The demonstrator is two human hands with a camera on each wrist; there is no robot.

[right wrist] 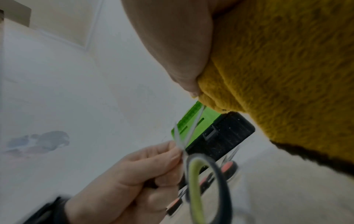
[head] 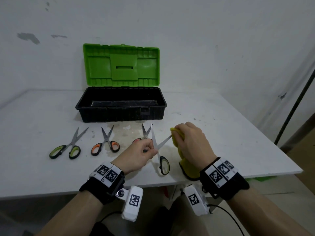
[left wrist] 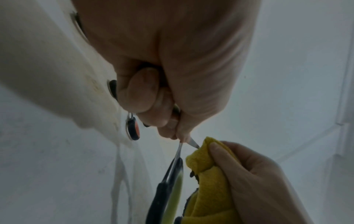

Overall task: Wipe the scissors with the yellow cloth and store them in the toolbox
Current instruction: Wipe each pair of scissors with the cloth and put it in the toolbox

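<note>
Yellow cloth, bunched in your right hand, pinches one blade; left hand grips the open scissors. Draw the cloth tipward, away from edge.

Bare forearms, no sleeves. Black wrist straps on both wrists, white plates with black square-code markers. White camera housings beneath, coded likewise; silver screw on left mount, black cable off right.

Fuzzy matt yellow cloth; shiny metal blades w/ green-black plastic handles on held scissors; smooth plastic green-lidded black toolbox.
</note>
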